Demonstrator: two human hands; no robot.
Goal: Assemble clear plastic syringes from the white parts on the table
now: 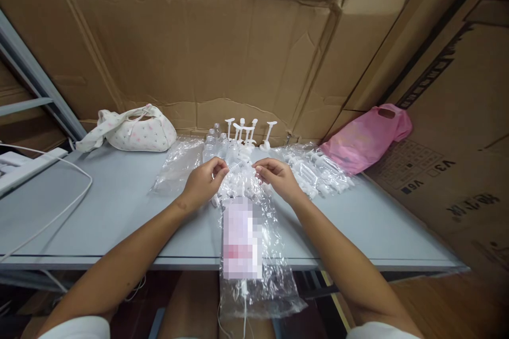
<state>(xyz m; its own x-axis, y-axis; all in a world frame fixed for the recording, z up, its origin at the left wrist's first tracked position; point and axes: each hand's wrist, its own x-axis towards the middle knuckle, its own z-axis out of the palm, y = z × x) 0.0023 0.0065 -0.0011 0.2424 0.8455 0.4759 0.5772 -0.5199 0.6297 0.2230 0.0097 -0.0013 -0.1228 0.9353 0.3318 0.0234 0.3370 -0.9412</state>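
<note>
Nearest you: clear plastic bag (274, 280) w/ a blurred label hangs over the table (119, 212) front edge, btwn your forearms. Keep it flat so nothing slides off the lip.

Mid: your left hand (202, 183) and right hand (278, 177) meet over a heap of clear wrappers. Both pinch a small clear plastic piece (240, 168), looks like a pump tube/bottle part, held just above the heap. Left fingers curled on one end, right thumb + forefinger on the other. Exact part too small to tell.

Tip, judging from this: hold near the ends, not the middle, keep both wrists low and the piece level; a light pinch is prob enough, thin plastic flexes.

Behind hands: small clear bottles (217, 143) and upright white pump heads (246, 130) in a cluster; don't knock them w/ knuckles. Right of that, a bag of pump parts (318, 169), then a pink bag (366, 137). Far left: white pouch (135, 130). Cardboard wall (222, 47) at back.
</note>
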